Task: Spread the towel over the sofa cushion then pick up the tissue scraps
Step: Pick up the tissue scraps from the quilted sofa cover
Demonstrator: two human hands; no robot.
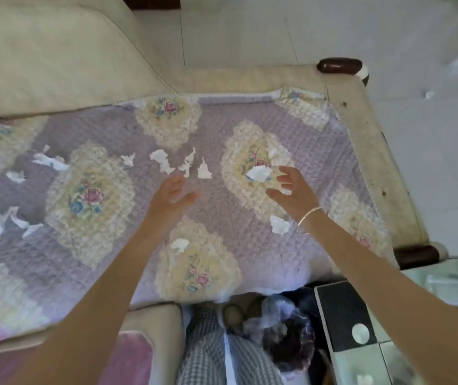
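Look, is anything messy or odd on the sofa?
Yes. Torn white tissue scraps lie scattered across the flowery towel on the sofa. More white bits lie on the floor beyond its corner. The left hand and right hand hover open over the scraps.

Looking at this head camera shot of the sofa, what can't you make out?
Head view only.
Towel: its left part is cut off by the frame edge, so any scraps there go uncounted.
Right hand: whether it touches the tissue scrap beside it; one view gives no depth.
White bits on the floor: too blurred to call tissue.
Bag at the bottom edge: contents blurred.
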